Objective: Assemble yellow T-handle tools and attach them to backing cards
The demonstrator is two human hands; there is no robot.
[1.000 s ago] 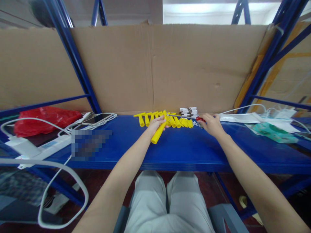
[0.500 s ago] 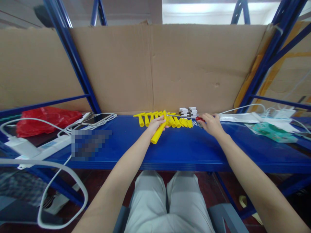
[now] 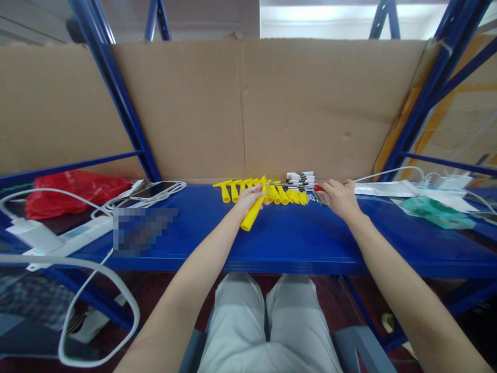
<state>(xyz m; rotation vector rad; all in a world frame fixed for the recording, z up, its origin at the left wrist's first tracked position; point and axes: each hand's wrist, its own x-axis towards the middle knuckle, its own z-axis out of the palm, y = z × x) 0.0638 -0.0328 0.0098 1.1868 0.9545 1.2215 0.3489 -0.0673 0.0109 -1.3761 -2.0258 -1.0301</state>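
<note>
Head view: any change?

Barely. Slight shift of right hand (image 3: 338, 197) toward 3 o'clock, clamped round red-handled screwdriver (image 3: 318, 188).

And yellow T-shaped piece (image 3: 252, 216)?

Near clock-centre, unmoved, gripped in left hand (image 3: 249, 199); screwdriver shaft reaching upper end from 3 o'clock. Turning likely ongoing.

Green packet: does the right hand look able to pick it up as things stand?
Probably not yet: the right hand grips the red-handled tool, though nothing visible blocks its way to the green packet.
</note>
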